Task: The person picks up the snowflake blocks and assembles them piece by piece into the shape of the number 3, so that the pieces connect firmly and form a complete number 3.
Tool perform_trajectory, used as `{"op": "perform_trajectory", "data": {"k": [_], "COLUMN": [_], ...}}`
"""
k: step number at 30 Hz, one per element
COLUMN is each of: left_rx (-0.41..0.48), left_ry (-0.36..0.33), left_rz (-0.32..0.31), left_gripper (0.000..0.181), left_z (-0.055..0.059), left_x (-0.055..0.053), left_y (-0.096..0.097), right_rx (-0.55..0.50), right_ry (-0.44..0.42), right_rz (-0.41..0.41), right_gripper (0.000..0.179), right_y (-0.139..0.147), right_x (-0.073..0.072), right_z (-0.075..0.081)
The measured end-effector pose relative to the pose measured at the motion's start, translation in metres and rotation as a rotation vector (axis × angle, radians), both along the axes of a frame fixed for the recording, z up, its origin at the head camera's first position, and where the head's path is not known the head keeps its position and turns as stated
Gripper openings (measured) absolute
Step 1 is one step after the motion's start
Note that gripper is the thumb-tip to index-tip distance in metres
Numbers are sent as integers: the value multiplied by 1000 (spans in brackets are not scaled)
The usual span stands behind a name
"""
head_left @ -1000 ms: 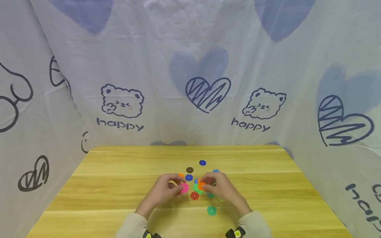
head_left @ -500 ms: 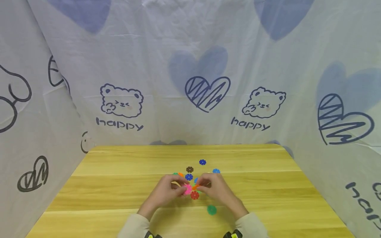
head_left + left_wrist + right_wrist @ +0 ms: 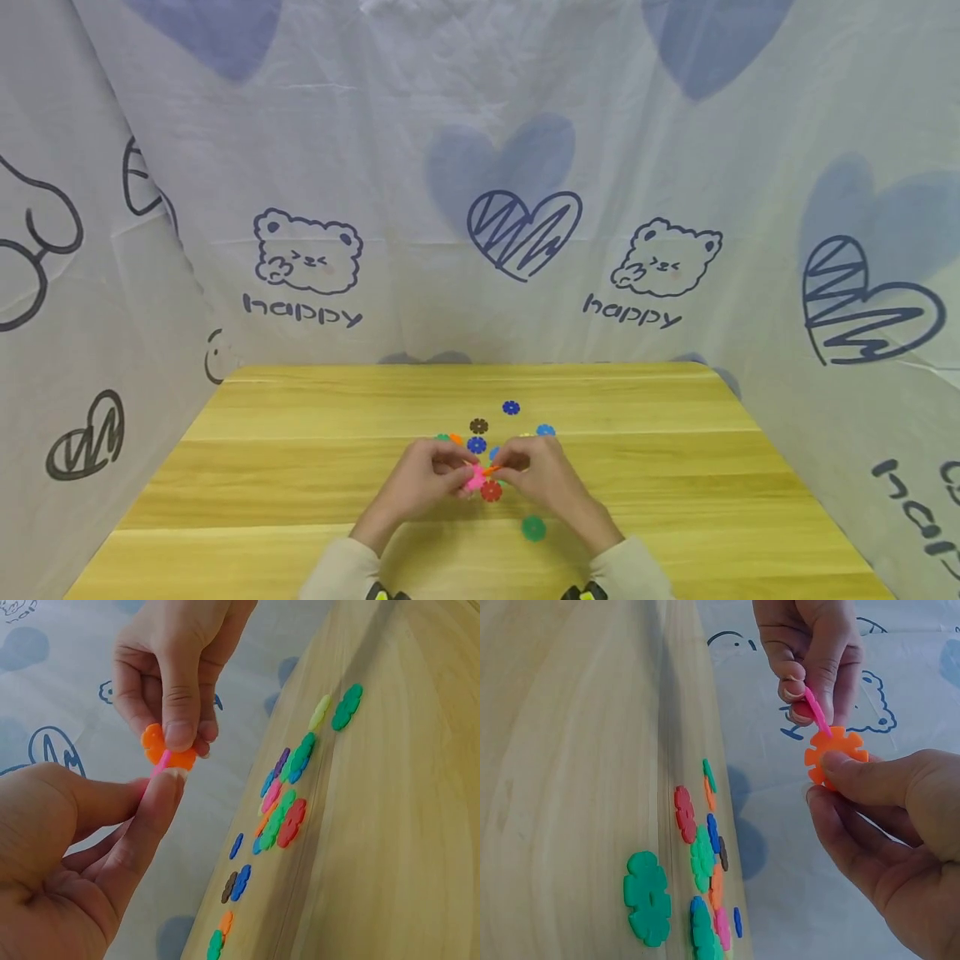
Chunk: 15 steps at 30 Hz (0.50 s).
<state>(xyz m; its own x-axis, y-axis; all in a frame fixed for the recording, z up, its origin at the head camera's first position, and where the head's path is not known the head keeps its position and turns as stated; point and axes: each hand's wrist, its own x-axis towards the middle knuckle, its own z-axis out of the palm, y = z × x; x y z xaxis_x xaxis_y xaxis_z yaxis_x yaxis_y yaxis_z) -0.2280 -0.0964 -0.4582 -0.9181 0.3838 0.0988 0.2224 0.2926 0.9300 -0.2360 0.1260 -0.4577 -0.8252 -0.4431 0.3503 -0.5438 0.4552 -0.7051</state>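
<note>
Between thumb and fingers my left hand pinches a pink notched plastic disc, a snowflake-shaped building piece. My right hand pinches an orange notched disc of the same kind. Seen from the right wrist, the pink disc stands edge-on, its rim meeting the notched edge of the orange one at about a right angle. In the left wrist view the orange disc shows above my left fingertips, with most of the pink disc covered by fingers. Both hands hold the discs above the table.
Several loose discs lie on the wooden table, among them a red disc, a green disc, a dark blue disc and a brown disc. Some overlap in a pile beneath the right hand. A printed cloth hangs around the table.
My hands have come together, bringing the pink and orange discs from apart to edge against edge. The orange disc has turned edge-on in the head view.
</note>
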Motion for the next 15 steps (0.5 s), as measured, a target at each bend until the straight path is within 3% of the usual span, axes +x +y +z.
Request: {"op": "perform_trajectory", "data": {"k": [10,15], "left_rx": [79,107], "left_ry": [-54,-86], "left_rz": [91,129], "left_gripper": [17,15], "left_z": [-3,-2], "left_x": [0,3], "left_y": [6,9], "right_rx": [-9,-5], "right_ry": [182,232], "right_rz": [14,17], "right_gripper": [10,14], "right_y": [-4,-7], "right_x": [6,6], "right_z": [1,0]}}
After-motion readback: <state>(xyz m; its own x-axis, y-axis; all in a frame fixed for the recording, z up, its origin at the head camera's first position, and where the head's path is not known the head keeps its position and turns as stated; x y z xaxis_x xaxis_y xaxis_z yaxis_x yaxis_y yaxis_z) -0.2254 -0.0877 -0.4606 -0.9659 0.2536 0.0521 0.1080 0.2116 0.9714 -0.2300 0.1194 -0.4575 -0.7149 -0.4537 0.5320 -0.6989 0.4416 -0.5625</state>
